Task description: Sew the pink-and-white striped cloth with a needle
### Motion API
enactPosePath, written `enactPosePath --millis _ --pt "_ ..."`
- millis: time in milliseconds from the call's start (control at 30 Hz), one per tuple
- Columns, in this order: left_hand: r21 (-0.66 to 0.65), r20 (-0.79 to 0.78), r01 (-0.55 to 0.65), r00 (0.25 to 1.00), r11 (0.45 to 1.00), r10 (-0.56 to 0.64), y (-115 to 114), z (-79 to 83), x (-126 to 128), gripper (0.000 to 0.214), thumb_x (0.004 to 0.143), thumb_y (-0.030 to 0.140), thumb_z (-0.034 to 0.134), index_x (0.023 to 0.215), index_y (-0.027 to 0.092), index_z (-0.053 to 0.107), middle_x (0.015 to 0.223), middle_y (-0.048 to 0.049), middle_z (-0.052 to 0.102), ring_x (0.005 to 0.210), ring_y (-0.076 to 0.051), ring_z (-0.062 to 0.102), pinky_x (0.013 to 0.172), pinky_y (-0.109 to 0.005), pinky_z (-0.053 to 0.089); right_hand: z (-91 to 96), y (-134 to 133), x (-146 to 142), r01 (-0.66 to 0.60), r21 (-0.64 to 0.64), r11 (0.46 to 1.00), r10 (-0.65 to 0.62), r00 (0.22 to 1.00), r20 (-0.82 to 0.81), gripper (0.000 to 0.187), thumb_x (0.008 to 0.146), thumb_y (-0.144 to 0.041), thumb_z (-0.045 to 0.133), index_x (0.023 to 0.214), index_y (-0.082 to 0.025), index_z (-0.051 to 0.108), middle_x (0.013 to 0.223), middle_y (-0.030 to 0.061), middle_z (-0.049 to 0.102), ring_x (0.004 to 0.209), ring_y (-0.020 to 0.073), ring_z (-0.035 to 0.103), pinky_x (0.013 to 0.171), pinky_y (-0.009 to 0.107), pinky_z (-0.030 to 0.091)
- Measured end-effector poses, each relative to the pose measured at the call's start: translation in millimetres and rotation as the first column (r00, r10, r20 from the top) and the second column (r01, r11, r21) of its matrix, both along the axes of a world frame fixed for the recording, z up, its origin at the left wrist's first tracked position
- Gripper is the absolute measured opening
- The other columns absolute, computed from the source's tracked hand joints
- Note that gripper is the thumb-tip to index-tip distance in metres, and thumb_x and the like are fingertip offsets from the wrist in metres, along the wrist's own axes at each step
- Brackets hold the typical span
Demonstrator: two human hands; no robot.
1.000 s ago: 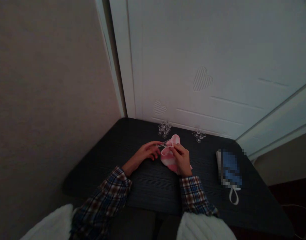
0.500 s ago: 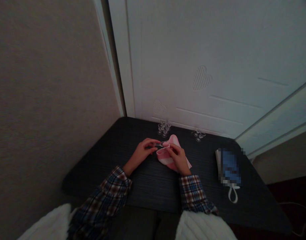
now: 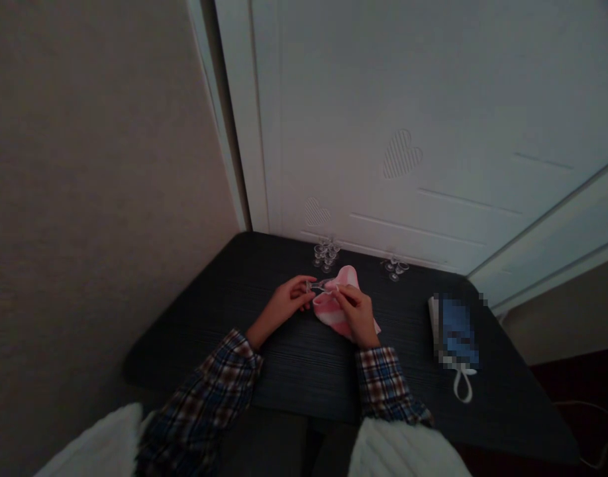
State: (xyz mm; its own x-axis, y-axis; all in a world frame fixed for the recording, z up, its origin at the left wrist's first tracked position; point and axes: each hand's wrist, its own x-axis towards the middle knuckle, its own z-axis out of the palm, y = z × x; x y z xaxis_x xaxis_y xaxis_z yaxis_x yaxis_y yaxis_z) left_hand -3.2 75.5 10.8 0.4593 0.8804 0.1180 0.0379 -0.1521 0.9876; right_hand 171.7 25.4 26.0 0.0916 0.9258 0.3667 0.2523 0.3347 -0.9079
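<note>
Between the fingertips of my left hand (image 3: 293,295) is the base end of a small clear stemmed glass (image 3: 320,285), lying sideways with its bowl toward the right. My right hand (image 3: 354,308) pinches a pink and white cloth (image 3: 331,318) at the glass's bowl. Part of the cloth covers the bowl's far end, so the rim is hidden. The rest of it hangs under my right hand and spreads onto the dark table (image 3: 209,331).
At the table's back edge stands a cluster of several small stemmed glasses (image 3: 326,254). A smaller group of similar glasses (image 3: 395,266) is farther right. A blurred-out blue item with a white loop strap (image 3: 463,386) lies at the right. A white door (image 3: 344,132) rises behind.
The glass shows more clearly between my hands, and the cloth edge around its bowl has shifted slightly. My hands stay in nearly the same place.
</note>
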Motion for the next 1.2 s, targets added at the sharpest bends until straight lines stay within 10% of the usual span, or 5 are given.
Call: enactPosePath --millis 300,767,1200 --pt "-0.203 0.127 0.039 0.992 0.978 -0.013 -5 9.2 -1 0.042 0.078 0.040 0.053 0.112 0.013 0.055 0.087 -0.0077 0.059 0.068 -0.012 0.053 0.062 -0.024 0.044 -0.4 -1 0 0.026 0.012 1.000 -0.027 0.995 0.096 0.025 0.082 -0.036 0.051 0.093 -0.022 0.068 0.085 0.0033 0.066 0.079 0.0167 0.058 0.074 0.028 0.044" --pt "0.035 0.051 -0.001 0.999 0.999 -0.001 1 0.9 0 0.041 0.066 0.024 0.068 0.105 0.015 0.060 0.103 -0.0092 0.061 0.091 -0.019 0.057 0.083 -0.035 0.044 0.0 -1 0 0.020 0.004 1.000 -0.020 0.999 0.043 0.024 0.081 -0.036 0.051 0.093 -0.022 0.067 0.088 0.0033 0.066 0.081 0.0176 0.059 0.074 0.028 0.044" --pt "-0.137 0.064 0.085 0.995 0.987 -0.077 2 -1.7 -1 0.041 0.068 0.022 0.066 0.106 0.013 0.059 0.099 -0.0088 0.065 0.077 -0.015 0.060 0.072 -0.028 0.047 -1.3 0 2 0.023 0.062 0.998 -0.029 0.994 0.104 0.022 0.083 -0.032 0.050 0.091 -0.021 0.067 0.077 0.0023 0.062 0.073 0.0142 0.056 0.068 0.025 0.042"
